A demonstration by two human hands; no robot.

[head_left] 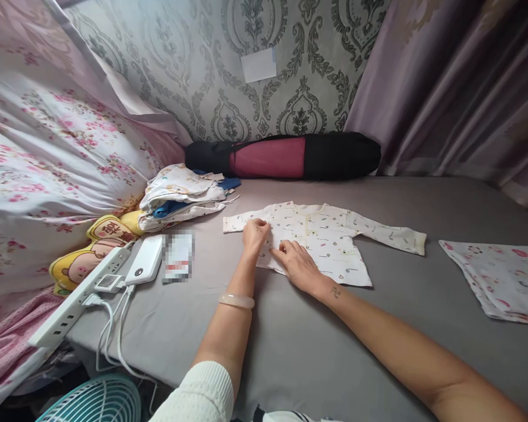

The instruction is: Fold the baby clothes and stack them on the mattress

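A small white long-sleeved baby shirt (319, 234) with a tiny print lies spread on the grey bed sheet, both sleeves stretched outward. My left hand (255, 235) is on the shirt's left side near the sleeve, fingers closed in a pinch on the fabric. Lower on the front of the shirt rests my right hand (297, 265), its thumb and index finger slightly apart and touching the cloth. The undersides of both hands' fingertips are hidden. A pale bangle (236, 301) circles my left wrist.
Piled baby clothes (180, 193) lie at the left, near a yellow cushion (92, 252), a white power bank (145, 258) and a power strip (81, 296) with cables. Folded printed cloth (501, 278) lies right. A black and red roll (281, 157) lines the wall. A teal fan (97, 401) stands below the bed edge.
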